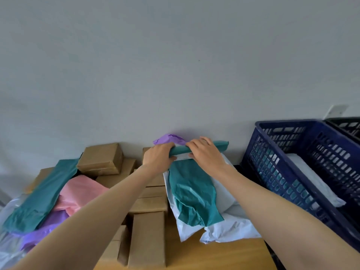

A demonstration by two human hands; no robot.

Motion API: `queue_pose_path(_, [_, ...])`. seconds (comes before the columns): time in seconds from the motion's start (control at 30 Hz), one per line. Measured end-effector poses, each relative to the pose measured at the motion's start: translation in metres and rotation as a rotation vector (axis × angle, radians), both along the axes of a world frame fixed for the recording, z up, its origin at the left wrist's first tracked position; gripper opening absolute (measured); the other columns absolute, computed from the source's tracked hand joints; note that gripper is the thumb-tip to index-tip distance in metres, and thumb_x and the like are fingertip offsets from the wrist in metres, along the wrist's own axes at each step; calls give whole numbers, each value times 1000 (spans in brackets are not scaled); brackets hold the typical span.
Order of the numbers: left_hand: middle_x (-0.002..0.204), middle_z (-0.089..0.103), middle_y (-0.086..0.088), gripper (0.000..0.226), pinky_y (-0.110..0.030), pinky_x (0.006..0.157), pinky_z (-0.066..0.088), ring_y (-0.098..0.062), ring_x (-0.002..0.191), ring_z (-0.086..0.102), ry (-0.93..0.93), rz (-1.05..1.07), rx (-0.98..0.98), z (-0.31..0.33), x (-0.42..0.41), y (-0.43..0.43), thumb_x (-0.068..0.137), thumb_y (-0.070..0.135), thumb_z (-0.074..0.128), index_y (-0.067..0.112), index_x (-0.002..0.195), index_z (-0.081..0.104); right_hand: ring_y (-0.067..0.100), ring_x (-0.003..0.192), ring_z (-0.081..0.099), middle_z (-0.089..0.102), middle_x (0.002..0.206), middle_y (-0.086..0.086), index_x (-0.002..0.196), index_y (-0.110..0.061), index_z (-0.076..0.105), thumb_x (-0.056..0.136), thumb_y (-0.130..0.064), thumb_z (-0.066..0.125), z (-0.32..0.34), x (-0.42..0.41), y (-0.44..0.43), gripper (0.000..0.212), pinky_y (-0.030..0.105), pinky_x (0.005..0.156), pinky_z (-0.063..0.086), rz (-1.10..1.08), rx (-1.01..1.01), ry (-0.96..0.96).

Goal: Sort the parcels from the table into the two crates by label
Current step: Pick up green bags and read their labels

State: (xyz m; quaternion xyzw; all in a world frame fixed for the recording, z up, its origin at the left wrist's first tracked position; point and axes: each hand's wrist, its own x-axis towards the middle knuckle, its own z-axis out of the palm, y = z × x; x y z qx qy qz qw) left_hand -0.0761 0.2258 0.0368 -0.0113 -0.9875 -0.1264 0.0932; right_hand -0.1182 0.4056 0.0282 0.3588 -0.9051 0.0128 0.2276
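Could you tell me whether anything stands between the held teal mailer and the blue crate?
Nothing visible does. The left hand and right hand grip the teal plastic mailer; right of it stands only the near wall of the dark blue slotted plastic crate.

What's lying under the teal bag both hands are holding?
Under the teal bag lie pale blue-white mailer bags, resting on the wooden table. Anything beneath those mailers is covered.
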Motion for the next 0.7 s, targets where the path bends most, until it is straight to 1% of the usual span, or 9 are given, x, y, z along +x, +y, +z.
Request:
queue_pose_path(0.1, [102, 66, -2, 24, -35, 73, 49, -29, 94, 61, 30, 3, 108, 6, 20, -20, 91, 33, 59, 25, 113, 57, 28, 107, 60, 64, 116, 10, 118, -5, 60, 88, -19, 66, 11, 21, -16, 34, 39, 106, 34, -1, -53, 19])
queue_pose_path(0.23, [91, 66, 0, 21, -39, 76, 53, -26, 87, 63, -3, 40, 312, 5, 48, -44, 87, 33, 65, 23, 105, 61, 30, 120, 55, 56, 130, 14, 131, -3, 53, 83, -21, 73, 20, 53, -37, 55, 44, 107, 38, -67, -122, 107])
queue_pose_path(0.3, [83, 63, 7, 23, -34, 69, 52, -19, 80, 62, -24, 78, 441, 4, 61, -57, 86, 31, 68, 23, 106, 63, 32, 128, 50, 50, 139, 19, 135, -1, 50, 79, -21, 77, 23, 71, -49, 65, 46, 108, 39, -104, -182, 149])
queue_pose_path(0.37, [74, 57, 14, 25, -21, 54, 44, -8, 69, 57, -33, 116, 580, 3, 73, -68, 85, 30, 70, 23, 108, 63, 33, 136, 40, 39, 148, 21, 142, 1, 42, 79, -21, 77, 23, 86, -59, 75, 47, 111, 35, -138, -244, 125])
queue_pose_path(0.43, [72, 58, 14, 24, -13, 47, 37, -3, 65, 56, -55, 151, 735, 3, 87, -79, 84, 29, 73, 21, 105, 64, 34, 139, 35, 31, 153, 20, 146, 0, 34, 80, -26, 77, 21, 100, -68, 83, 46, 112, 33, -170, -297, 78])
queue_pose_path(0.47, [74, 61, 11, 24, -12, 48, 39, -4, 66, 58, -71, 166, 824, 3, 93, -84, 83, 28, 74, 20, 103, 65, 34, 141, 33, 27, 155, 19, 148, -2, 30, 82, -29, 75, 20, 106, -72, 85, 45, 112, 33, -189, -327, 36])
queue_pose_path(0.57, [88, 70, 1, 24, -20, 59, 50, -14, 77, 66, -114, 215, 1091, 8, 110, -99, 80, 26, 78, 19, 100, 67, 29, 145, 20, 12, 160, 13, 153, -8, 14, 87, -38, 68, 15, 118, -85, 90, 44, 115, 27, -232, -489, -173])
queue_pose_path(0.63, [91, 71, 1, 26, -22, 61, 52, -16, 81, 68, -124, 236, 1209, 13, 119, -107, 78, 27, 80, 21, 99, 67, 27, 145, 18, 14, 158, 14, 152, -10, 11, 85, -40, 69, 13, 122, -92, 93, 46, 115, 27, -237, -630, -296])
queue_pose_path(0.7, [92, 73, 0, 27, -24, 62, 54, -19, 82, 69, -136, 233, 1304, 18, 128, -115, 76, 29, 81, 22, 100, 68, 26, 138, 28, 26, 150, 12, 149, -11, 16, 82, -38, 74, 11, 126, -101, 93, 44, 111, 34, -215, -812, -394])
